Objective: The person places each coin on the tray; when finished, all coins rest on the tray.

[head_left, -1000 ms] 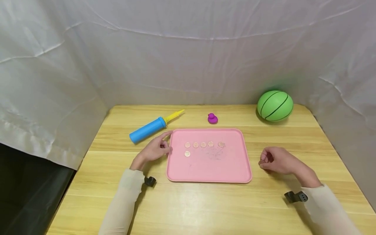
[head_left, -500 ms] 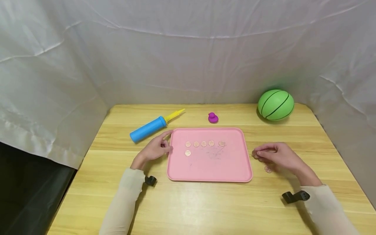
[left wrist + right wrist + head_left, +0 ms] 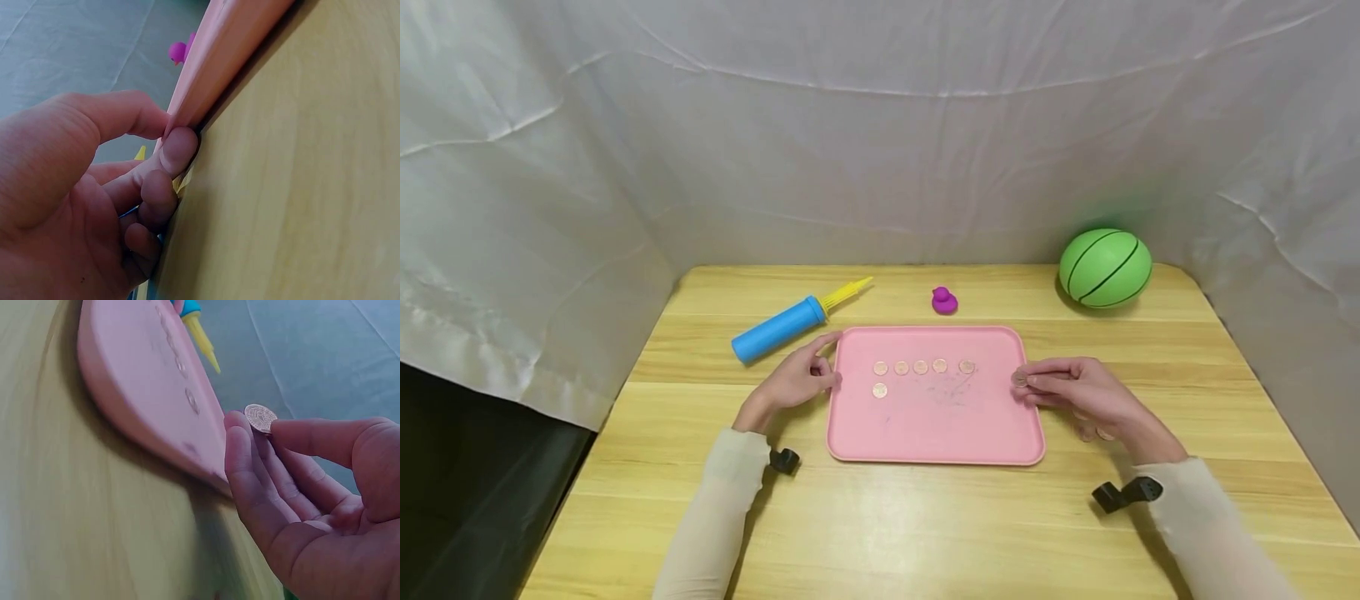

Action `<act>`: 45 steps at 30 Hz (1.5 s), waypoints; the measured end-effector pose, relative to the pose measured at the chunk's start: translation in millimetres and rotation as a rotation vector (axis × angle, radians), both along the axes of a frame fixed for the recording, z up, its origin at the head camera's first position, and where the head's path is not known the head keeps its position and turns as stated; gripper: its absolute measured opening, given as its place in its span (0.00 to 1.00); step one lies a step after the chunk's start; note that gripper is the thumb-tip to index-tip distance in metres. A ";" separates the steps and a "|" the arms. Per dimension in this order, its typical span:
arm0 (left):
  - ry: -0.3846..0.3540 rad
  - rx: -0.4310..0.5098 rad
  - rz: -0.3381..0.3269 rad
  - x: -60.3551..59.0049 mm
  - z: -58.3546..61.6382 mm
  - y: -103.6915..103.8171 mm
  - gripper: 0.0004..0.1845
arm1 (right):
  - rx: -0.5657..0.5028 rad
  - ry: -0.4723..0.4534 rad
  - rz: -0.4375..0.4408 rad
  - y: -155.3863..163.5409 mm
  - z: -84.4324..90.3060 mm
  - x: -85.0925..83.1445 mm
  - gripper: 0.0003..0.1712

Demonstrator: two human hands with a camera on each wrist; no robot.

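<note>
Pinching a coin [image 3: 260,417] so that most of its face juts past the fingertips [image 3: 237,444], the right hand [image 3: 1082,393] holds it above the right edge of the pink tray [image 3: 925,437], whose left edge the left hand [image 3: 796,379] grips.

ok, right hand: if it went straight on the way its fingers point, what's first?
Likely the rightmost coin of the longer row on the pink tray. In the head view, the right hand points roughly that way. Height is unclear, so it might pass above.
</note>
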State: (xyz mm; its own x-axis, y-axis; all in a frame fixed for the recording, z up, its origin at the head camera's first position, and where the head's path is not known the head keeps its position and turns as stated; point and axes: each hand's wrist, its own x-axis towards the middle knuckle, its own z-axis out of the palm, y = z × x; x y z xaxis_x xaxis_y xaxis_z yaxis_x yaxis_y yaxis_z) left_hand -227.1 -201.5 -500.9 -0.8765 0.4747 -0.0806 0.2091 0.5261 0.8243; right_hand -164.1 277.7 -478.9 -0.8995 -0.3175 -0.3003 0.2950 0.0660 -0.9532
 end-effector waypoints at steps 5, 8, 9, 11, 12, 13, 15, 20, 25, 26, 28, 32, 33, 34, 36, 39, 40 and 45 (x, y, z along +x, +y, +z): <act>0.001 0.007 0.002 0.7 0.6 -0.7 0.41 | 0.030 0.036 0.058 -18.6 0.6 -8.0 0.27; -0.009 0.023 -0.003 1.6 1.2 -0.6 0.42 | 0.002 0.010 0.079 -30.1 -0.1 -11.1 0.26; -0.014 0.027 -0.005 1.7 1.0 -0.6 0.42 | -0.003 0.005 0.090 -34.2 -0.4 -12.0 0.26; -0.018 0.030 -0.006 1.6 0.8 -0.3 0.42 | -0.011 -0.006 0.107 -43.0 -0.7 -13.6 0.26; -0.020 0.031 -0.008 1.2 0.4 0.0 0.42 | -0.010 -0.006 0.115 -47.5 -1.0 -14.4 0.26; -0.018 0.026 -0.007 0.7 0.0 0.2 0.42 | -0.008 -0.001 0.128 -51.8 -1.6 -15.6 0.25; -0.017 0.014 -0.001 -0.4 -0.3 1.1 0.42 | -0.006 0.015 0.151 -60.6 -2.6 -17.8 0.25; -0.021 0.002 0.001 -2.4 0.0 3.3 0.42 | 0.013 0.057 0.196 -81.6 -6.0 -22.7 0.22; -0.027 0.016 -0.003 -1.1 2.3 2.2 0.43 | 0.043 0.081 0.212 -104.6 -5.6 -27.6 0.20; -0.027 0.019 -0.002 -0.6 2.8 1.7 0.43 | 0.056 0.089 0.216 -109.4 -5.0 -28.5 0.19; -0.027 0.024 0.000 0.2 3.4 0.9 0.42 | 0.096 0.117 0.224 -119.2 -3.9 -30.3 0.18; -0.019 0.025 -0.007 -0.3 2.7 0.3 0.42 | 0.265 0.243 0.241 -136.5 -1.4 -33.8 0.14; -0.018 0.023 -0.009 -0.5 2.5 0.3 0.42 | 0.319 0.283 0.243 -140.5 0.0 -34.3 0.13; -0.016 0.020 -0.010 -0.7 2.4 0.3 0.42 | 0.372 0.323 0.242 -144.2 1.0 -35.3 0.12; -0.016 0.019 -0.012 -1.0 2.4 0.4 0.42 | 0.461 0.388 0.236 -151.0 4.6 -36.1 0.11; -0.015 0.019 -0.012 -1.4 2.6 0.6 0.42 | 0.538 0.435 0.229 -160.4 8.4 -38.1 0.10; -0.016 0.020 -0.012 -1.6 2.4 0.5 0.42 | 0.552 0.442 0.231 -163.2 9.2 -38.6 0.10; -0.016 0.017 -0.015 -1.7 1.9 0.2 0.42 | 0.626 0.499 0.268 -175.4 9.7 -39.0 0.07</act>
